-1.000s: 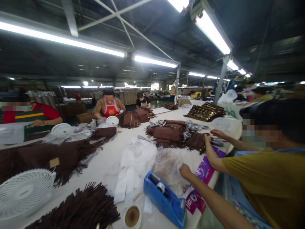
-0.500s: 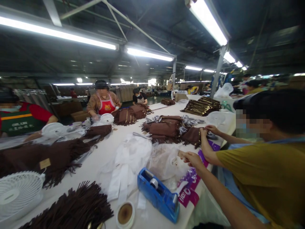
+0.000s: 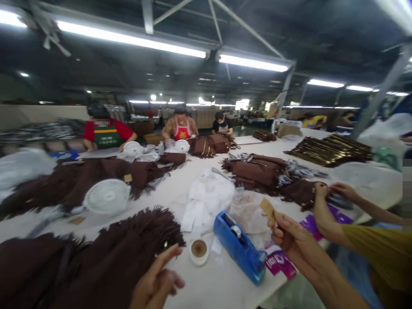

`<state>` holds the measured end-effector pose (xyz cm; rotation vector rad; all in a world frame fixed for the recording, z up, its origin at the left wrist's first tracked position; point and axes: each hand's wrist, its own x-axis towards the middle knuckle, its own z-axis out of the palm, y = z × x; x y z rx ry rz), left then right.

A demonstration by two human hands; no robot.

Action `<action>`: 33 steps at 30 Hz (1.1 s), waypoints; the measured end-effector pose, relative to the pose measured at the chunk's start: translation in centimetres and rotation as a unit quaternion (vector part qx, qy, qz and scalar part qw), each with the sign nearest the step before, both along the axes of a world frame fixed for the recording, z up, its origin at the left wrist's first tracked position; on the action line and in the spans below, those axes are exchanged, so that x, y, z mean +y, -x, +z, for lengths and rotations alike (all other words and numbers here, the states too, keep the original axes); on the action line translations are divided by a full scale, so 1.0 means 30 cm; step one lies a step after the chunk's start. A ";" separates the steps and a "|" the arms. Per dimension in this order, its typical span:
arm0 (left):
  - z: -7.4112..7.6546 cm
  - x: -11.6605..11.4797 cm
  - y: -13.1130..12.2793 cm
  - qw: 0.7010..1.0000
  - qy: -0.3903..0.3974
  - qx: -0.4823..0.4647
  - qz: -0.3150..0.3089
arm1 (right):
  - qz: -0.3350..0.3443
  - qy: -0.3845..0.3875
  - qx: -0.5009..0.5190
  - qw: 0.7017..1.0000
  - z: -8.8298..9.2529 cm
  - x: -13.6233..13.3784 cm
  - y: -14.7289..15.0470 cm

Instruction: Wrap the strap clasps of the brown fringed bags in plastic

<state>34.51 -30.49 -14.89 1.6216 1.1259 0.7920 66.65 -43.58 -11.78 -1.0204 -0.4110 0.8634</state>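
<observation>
My right hand (image 3: pixel 291 236) is closed, pinching a small tan paper tag (image 3: pixel 267 208) above the table, just right of the blue tape dispenser (image 3: pixel 240 246). At the bottom of the view my left hand (image 3: pixel 161 277) hovers with its fingers apart and nothing in them. It is nearest to a pile of dark brown fringed cloth bags (image 3: pixel 106 262) with small brass-coloured metal pieces. Between my hands stands a round white tub (image 3: pixel 199 252) with a brown centre.
Clear plastic bags (image 3: pixel 251 214) and white strips (image 3: pixel 193 210) lie behind the dispenser. A white fan (image 3: pixel 107 196) stands on the left. A co-worker's hands (image 3: pixel 322 191) handle brown cloth at right. More brown bags (image 3: pixel 257 171) and brass-coloured pieces (image 3: pixel 331 149) lie farther back; other people work across the table.
The view has swung left. My left hand has come into view beside the brown pile. My right hand has drawn nearer, and the tag in it shows more clearly.
</observation>
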 end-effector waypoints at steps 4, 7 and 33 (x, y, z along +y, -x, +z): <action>-0.026 -0.040 -0.061 0.940 0.182 -0.219 -0.189 | 0.146 0.027 0.057 0.987 0.038 0.095 0.231; -0.029 -0.057 -0.060 0.909 0.234 -0.278 -0.204 | 0.225 0.018 0.068 0.972 0.045 0.158 0.394; -0.352 -0.219 0.676 0.944 0.300 -0.073 0.116 | 0.558 0.105 -0.384 0.729 -0.491 0.202 1.236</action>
